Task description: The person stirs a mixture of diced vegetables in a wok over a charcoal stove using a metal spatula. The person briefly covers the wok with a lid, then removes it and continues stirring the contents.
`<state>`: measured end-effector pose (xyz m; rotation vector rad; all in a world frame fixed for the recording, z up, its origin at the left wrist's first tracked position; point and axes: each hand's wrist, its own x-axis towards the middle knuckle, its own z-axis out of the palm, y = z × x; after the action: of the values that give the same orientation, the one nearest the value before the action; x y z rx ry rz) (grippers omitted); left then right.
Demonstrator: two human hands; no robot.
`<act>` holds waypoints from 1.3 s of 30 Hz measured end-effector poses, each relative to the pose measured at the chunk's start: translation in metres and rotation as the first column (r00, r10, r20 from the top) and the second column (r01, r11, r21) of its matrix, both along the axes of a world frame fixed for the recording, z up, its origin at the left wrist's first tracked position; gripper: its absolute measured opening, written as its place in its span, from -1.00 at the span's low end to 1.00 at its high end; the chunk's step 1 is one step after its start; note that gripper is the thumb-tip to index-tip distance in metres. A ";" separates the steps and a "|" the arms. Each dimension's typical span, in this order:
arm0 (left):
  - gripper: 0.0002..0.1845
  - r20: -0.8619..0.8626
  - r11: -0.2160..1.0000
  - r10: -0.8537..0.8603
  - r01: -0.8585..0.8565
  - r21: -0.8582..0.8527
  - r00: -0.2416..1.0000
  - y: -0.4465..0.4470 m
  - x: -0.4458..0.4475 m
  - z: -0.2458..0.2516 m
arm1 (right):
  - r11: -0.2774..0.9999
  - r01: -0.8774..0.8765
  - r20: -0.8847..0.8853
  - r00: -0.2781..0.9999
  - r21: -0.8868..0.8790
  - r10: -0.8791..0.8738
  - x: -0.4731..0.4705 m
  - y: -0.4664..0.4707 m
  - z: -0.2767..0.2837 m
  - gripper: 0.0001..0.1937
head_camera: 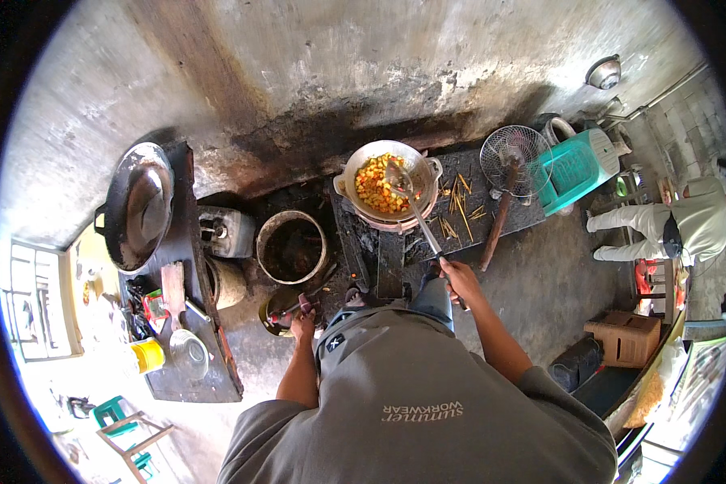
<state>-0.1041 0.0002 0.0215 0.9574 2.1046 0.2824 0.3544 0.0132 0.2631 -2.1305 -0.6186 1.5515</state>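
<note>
My right hand (pixel 461 283) grips the dark handle of a long metal spatula (pixel 425 224). The spatula's broad head rests in a two-handled metal wok (pixel 420 160), among diced yellow and orange food (pixel 375 184). Beneath the wok is a round clay-coloured stove (pixel 396 226). Low on the left, my left hand (pixel 303 325) is beside a yellowish metal container (pixel 266 320). A reddish-brown object (pixel 304 302) lies at its fingertips, and another red item is partly visible inside the container. Whether that hand holds either is unclear.
Thin sticks (pixel 460 206) lie right of the stove, near a wire strainer (pixel 516 160) and a green plastic stool (pixel 581 169). Left are a dark round pot (pixel 291 215) and a table (pixel 187 363) bearing a large black wok (pixel 139 212). Another person (pixel 696 221) bends over at far right.
</note>
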 end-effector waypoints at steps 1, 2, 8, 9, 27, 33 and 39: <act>-0.45 0.005 1.000 0.020 -0.020 0.016 1.000 -0.002 0.001 0.003 | 0.986 -0.139 0.256 0.960 0.093 0.111 0.005 0.001 0.007 -0.44; -0.45 -0.011 1.000 -0.005 0.005 0.008 1.000 -0.002 0.001 0.005 | 0.949 -0.286 0.496 0.848 0.132 0.187 0.009 0.003 0.016 -0.45; -0.47 -0.058 0.998 0.013 -0.016 -0.063 0.998 -0.018 -0.007 0.011 | 0.897 -0.425 0.790 0.505 -0.124 0.348 0.038 0.027 0.126 -0.61; -0.47 -0.067 0.998 0.000 -0.005 -0.065 0.998 -0.018 -0.008 0.009 | 0.882 -0.441 0.800 0.463 -0.164 0.380 0.044 0.033 0.145 -0.62; -0.41 -0.008 0.997 0.072 -0.072 -0.023 0.997 -0.030 -0.017 -0.020 | 0.748 -0.588 0.793 0.275 -0.309 0.543 0.026 0.070 0.129 -0.74; -0.36 0.073 0.991 0.132 -0.129 -0.043 0.989 -0.038 -0.023 -0.011 | 0.840 -0.497 0.830 0.359 -0.218 0.427 0.019 0.052 0.116 -0.67; -0.41 0.001 0.985 0.149 -0.148 -0.083 0.989 -0.037 -0.026 -0.016 | 0.808 -0.561 0.907 0.225 -0.179 0.357 0.038 0.052 0.179 -0.77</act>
<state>-0.1299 -0.0370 0.0054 0.7512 2.1674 0.2711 0.3920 0.0653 0.4420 -2.6519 -1.8509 0.1839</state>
